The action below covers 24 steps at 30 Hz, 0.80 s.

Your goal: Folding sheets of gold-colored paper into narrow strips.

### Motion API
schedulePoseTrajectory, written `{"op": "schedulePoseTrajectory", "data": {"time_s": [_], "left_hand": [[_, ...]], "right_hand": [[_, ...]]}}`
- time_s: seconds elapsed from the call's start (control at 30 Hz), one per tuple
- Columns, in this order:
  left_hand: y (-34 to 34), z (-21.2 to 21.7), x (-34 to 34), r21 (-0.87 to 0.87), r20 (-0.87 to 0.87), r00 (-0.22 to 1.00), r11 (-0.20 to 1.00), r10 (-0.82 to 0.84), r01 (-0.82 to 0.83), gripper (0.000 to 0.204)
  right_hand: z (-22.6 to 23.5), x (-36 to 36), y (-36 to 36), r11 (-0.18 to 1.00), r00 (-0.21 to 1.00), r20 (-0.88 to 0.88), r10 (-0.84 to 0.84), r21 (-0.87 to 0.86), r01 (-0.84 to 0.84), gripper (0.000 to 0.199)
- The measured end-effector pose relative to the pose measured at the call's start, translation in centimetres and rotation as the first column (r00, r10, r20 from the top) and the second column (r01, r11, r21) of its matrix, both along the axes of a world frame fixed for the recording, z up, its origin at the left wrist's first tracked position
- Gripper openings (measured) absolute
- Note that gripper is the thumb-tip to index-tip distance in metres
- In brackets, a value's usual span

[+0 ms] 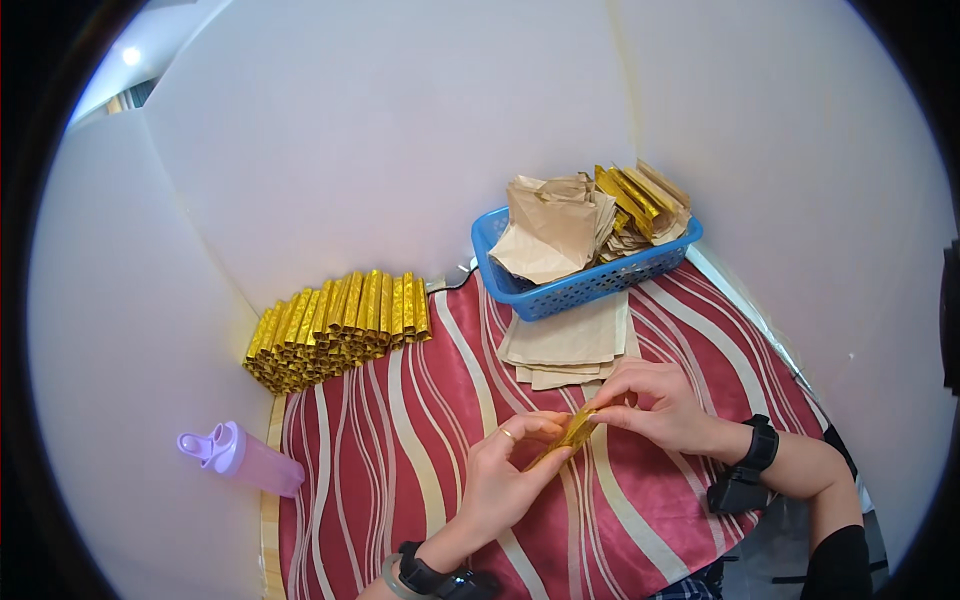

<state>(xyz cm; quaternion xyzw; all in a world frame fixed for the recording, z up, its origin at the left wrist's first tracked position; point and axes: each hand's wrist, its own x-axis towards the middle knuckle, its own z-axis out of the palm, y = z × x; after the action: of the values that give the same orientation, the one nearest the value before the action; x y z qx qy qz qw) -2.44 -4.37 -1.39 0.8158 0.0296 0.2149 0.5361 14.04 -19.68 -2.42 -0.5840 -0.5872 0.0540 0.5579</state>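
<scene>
1 gold foil pc. (pixel 577 432), approx. 5 o'clock in view, pinched betw. L hand (pixel 500 482) & R hand (pixel 662 408), might crease if squeezed unevenly; gold tube stack (pixel 345 318), 10 o'clock from it, might topple if bumped.

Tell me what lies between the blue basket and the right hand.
In the head view, a loose stack of light brown paper pieces lies between the blue basket and the right hand, on the striped cloth.
</scene>
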Motion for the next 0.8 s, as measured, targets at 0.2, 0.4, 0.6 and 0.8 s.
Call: {"op": "schedulePoseTrajectory", "data": {"time_s": [0.2, 0.4, 0.6, 0.8], "left_hand": [[0.3, -0.6, -0.2, 0.002, 0.013, 0.999, 0.999, 0.036, -0.036, 0.020], [-0.3, -0.3, -0.2, -0.097, 0.004, 0.997, 0.992, 0.076, -0.076, 0.018], [-0.2, -0.4, -0.3, -0.038, -0.001, 0.995, 0.995, 0.096, -0.096, 0.014], [-0.2, -0.2, -0.4, -0.029, -0.014, 0.995, 0.995, 0.095, -0.095, 0.013]], "right_hand": [[1.2, -0.9, 0.0, 0.999, 0.990, -0.137, -0.034, -0.022, 0.031, 0.013], [0.6, -0.5, -0.2, 1.000, 0.998, -0.070, 0.010, -0.012, -0.011, 0.013], [0.2, -0.4, 0.1, 0.999, 0.996, -0.085, 0.039, 0.020, -0.038, 0.012], [0.6, -0.5, 0.0, 0.996, 0.975, -0.219, 0.038, -0.070, -0.054, 0.011]]}}
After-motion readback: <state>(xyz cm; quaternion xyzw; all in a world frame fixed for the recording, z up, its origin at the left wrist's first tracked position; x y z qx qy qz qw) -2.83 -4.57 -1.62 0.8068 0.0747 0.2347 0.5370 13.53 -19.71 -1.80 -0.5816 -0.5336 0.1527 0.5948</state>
